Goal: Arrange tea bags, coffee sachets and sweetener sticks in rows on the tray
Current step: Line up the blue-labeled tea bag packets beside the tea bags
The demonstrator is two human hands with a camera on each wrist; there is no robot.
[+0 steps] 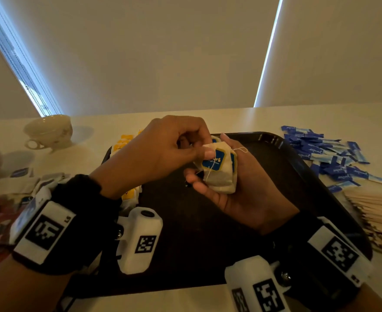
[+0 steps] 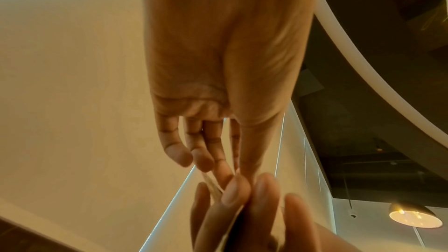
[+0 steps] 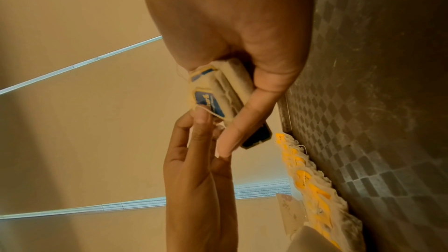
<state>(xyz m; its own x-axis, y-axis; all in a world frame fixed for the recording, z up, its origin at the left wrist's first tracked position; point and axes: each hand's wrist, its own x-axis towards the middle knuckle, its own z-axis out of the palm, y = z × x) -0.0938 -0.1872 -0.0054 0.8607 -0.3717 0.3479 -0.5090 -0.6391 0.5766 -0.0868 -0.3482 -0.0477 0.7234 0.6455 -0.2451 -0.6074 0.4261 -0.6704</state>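
Above the dark tray (image 1: 275, 154), my right hand (image 1: 226, 176) grips a small stack of tea bags with blue tags (image 1: 219, 170), thumb on the near side and fingers behind. My left hand (image 1: 199, 152) pinches the top corner of the front bag with thumb and forefinger. In the right wrist view the stack of tea bags (image 3: 218, 91) sits between the thumb and palm, and the left hand's fingers (image 3: 201, 120) touch its edge. A row of yellow-tagged tea bags (image 1: 127, 143) lies along the tray's left side, partly hidden by my left arm.
Blue sweetener sticks (image 1: 325, 152) lie in a loose heap right of the tray. Beige sachets (image 1: 379, 212) are stacked at the right edge. A teacup (image 1: 48, 134) stands at the back left. More tea bags and packets (image 1: 28, 181) lie left of the tray.
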